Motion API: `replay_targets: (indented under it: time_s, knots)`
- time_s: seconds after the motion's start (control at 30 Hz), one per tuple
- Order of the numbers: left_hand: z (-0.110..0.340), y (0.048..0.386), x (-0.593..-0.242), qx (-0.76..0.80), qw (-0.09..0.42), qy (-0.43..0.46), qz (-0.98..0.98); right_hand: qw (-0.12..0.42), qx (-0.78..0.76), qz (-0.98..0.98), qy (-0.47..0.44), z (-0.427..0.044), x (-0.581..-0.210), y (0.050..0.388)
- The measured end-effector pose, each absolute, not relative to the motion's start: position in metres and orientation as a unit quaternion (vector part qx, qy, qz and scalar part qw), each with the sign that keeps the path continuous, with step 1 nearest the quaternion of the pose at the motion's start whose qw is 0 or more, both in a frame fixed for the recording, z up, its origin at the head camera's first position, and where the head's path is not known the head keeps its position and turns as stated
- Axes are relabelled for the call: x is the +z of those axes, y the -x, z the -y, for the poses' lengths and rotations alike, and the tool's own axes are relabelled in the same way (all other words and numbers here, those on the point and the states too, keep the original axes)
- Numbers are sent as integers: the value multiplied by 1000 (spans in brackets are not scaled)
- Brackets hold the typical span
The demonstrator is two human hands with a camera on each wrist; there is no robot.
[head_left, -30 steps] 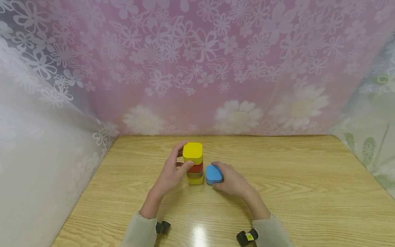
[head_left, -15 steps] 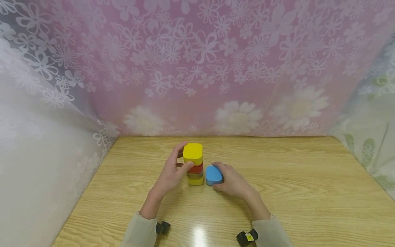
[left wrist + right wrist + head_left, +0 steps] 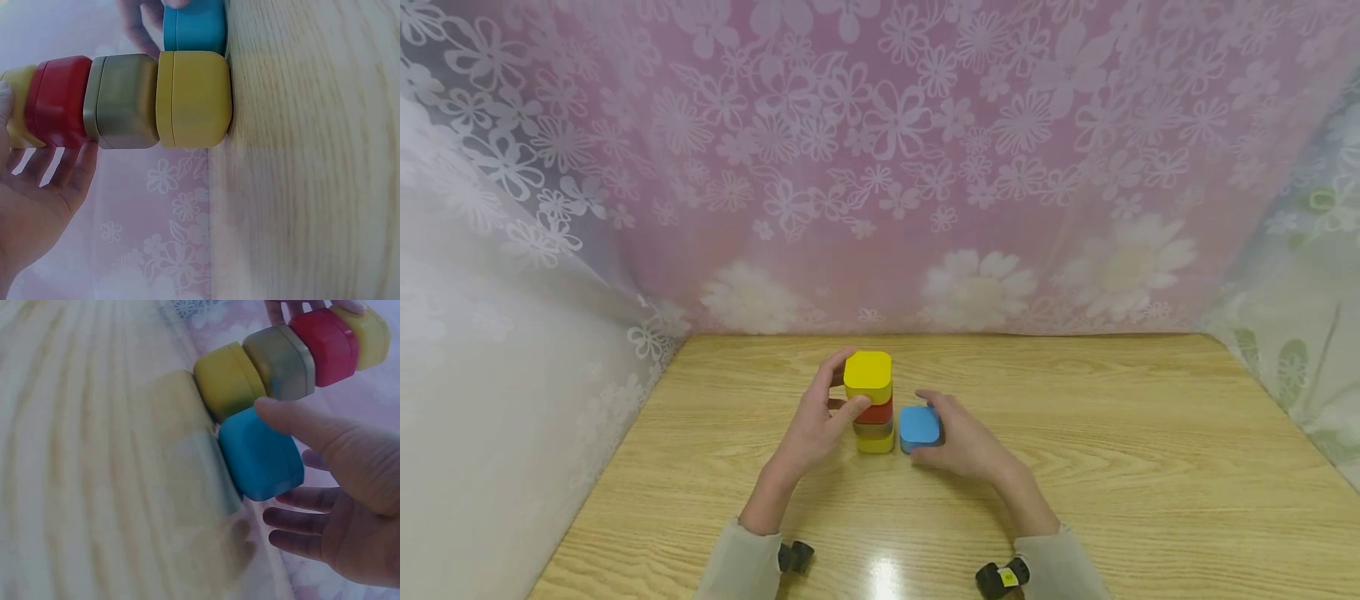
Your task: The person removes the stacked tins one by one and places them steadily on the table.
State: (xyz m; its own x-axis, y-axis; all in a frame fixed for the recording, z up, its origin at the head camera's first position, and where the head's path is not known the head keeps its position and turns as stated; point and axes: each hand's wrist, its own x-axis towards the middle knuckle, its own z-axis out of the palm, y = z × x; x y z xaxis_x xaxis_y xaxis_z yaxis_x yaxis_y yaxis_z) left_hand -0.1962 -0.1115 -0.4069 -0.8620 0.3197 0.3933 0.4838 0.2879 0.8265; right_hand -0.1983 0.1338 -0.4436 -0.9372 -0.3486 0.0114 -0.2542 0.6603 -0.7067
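Blue box, one; stacked boxes, four

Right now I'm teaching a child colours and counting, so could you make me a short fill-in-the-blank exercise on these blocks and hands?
1. The left hand holds a stack of ____ blocks.
2. The top block is yellow, and the one directly under it is ____.
3. The bottom block of the stack is ____.
4. The block nearest the right hand is ____.

Missing words: four; red; yellow; blue.
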Motion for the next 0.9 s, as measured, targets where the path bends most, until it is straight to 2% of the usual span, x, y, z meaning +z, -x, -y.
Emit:
replay_targets:
  time_s: [0.23, 0.9]
  knots:
    - [113, 197, -408, -539, 78, 256, 799, 49, -421, -887, 185, -135, -427, 196]
    - [112, 196, -407, -544, 75, 261, 794, -51, -473, -834, 281, -120, -384, 173]
